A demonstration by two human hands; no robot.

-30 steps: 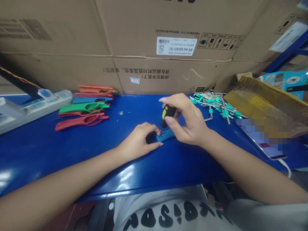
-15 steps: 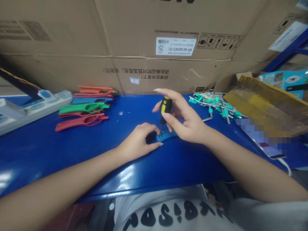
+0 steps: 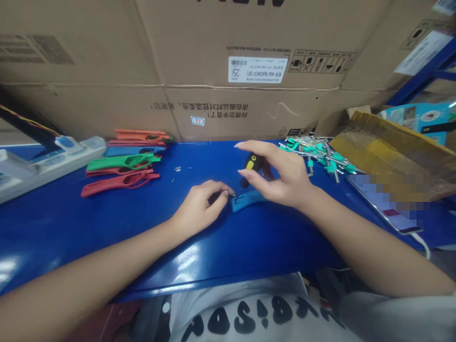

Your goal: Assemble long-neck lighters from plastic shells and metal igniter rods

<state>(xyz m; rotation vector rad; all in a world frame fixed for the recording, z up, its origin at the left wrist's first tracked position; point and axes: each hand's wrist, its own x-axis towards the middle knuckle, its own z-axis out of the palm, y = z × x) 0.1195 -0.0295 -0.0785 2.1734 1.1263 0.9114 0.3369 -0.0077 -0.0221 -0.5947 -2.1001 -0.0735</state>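
My right hand grips a small black and yellow screwdriver between thumb and fingers. Its thin shaft tilts down to the left, with the tip at the left end of a blue plastic lighter casing lying on the table. The casing's right part is hidden behind my right hand. Just left of the casing, my left hand rests with thumb and forefinger drawn together by its end. Whatever sits between those fingertips is too small to make out.
Orange, red, blue and green lighter casings lie at left beside a white power strip. Several tiny pale pieces lie mid-table. Metal rods with teal parts, a phone and a taped package are at right. Cardboard stands behind.
My left thumb and forefinger have come off the casing's end and drawn together, shifting slightly left. The screwdriver has gone from nearly upright to leaning right as my right hand moved right.
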